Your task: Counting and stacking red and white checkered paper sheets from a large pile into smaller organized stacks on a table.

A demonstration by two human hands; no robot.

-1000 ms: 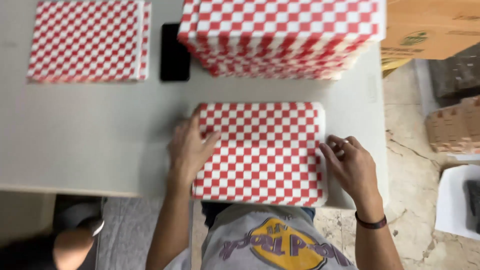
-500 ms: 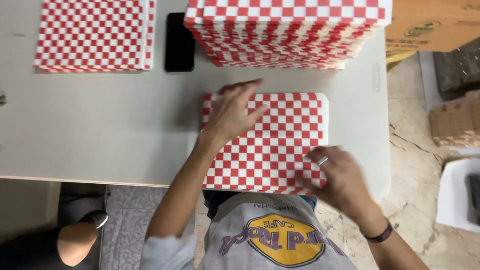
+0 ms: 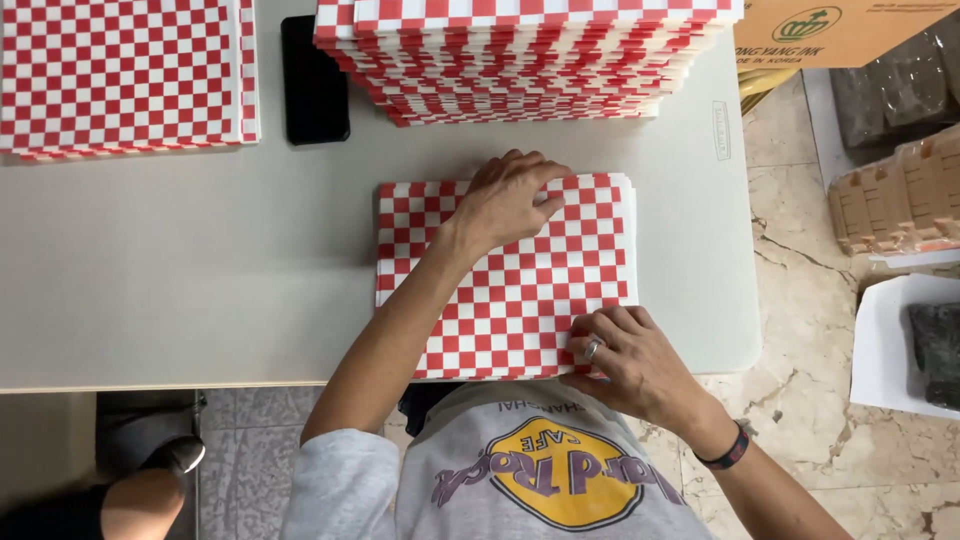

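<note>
— Lying flat at the near middle of the grey table [image 3: 180, 280]: one small pile of red-and-white checked paper sheets [image 3: 500, 300], near edge level with the table edge. Sheet count in the pile not readable; edges at the right slightly fanned.

— Axis and heading?

— Nearly square, slightly longer from near edge to far edge; sides square to the table edges, check rows parallel to them.

— Hands?

— Two, both bare. Left hand [image 3: 512, 200] palm down on the far edge of the pile, fingers spread and pressed flat, gripping nothing. Right hand [image 3: 630, 355] at the near right corner, fingers curled loosely onto the sheets, ring on one finger, dark band at the wrist; whether a sheet edge is pinched, cannot tell.

— Other stock, counted?

— One tall stack of checked sheets [image 3: 520, 60] at the far edge, just beyond the pile, apart from it. One low stack of checked sheets [image 3: 120, 75] at the far left, well apart. One black phone [image 3: 314, 80] lying flat between those two stacks. One brown cardboard box [image 3: 840, 30] off the table, far right. Marble floor [image 3: 800, 300] to the right.
</note>
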